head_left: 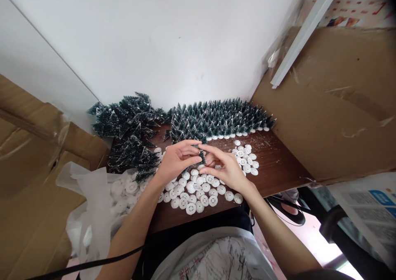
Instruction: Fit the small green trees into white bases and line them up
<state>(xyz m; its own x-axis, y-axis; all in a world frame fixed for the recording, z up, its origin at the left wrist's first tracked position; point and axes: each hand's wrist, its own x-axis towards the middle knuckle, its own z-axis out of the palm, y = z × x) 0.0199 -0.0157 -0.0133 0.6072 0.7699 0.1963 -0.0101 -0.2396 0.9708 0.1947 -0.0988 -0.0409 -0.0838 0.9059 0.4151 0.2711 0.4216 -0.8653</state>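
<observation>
Between my two hands, above the table, is a small green bristle tree (202,156) with a white round base at its lower end. My left hand (181,158) has its thumb and fingers closed around the tree's left side. My right hand (224,164) pinches near the base, its fingers curled and partly hidden. Many loose white plastic discs (191,208) lie just below my hands, and another group (247,158) is to the right. Behind my hands, upright trees on white bases (216,117) stand in dense rows.
Loose green trees (130,119) are heaped at the left. A clear plastic bag of white discs (120,193) sits at the table's left front. Cardboard (340,106) rises at the right, more cardboard (37,168) at the left, and a white wall (173,44) behind.
</observation>
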